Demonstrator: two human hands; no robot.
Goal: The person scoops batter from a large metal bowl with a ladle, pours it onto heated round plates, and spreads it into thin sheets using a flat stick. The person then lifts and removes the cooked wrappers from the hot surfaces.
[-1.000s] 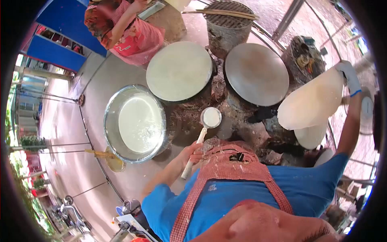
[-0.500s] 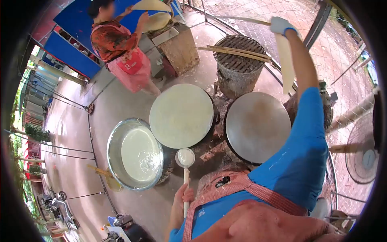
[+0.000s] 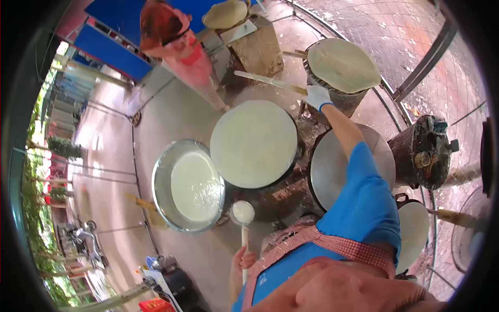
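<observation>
Right hand (image 3: 316,96), gloved, grips a long flat stick (image 3: 267,80) beside the thin, floppy, tear-prone sheet (image 3: 343,65) draped over the far drum (image 3: 340,99), best lifted under its middle; left hand (image 3: 242,258) holds the light ladle (image 3: 243,218) by its handle near the batter basin (image 3: 161,182).

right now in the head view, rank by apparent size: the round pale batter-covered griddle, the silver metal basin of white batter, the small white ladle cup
1. Round pale batter-covered griddle and silver metal basin of white batter: look close in size, so no ranking between them.
2. Small white ladle cup, held by the left hand: clearly smallest.
</observation>
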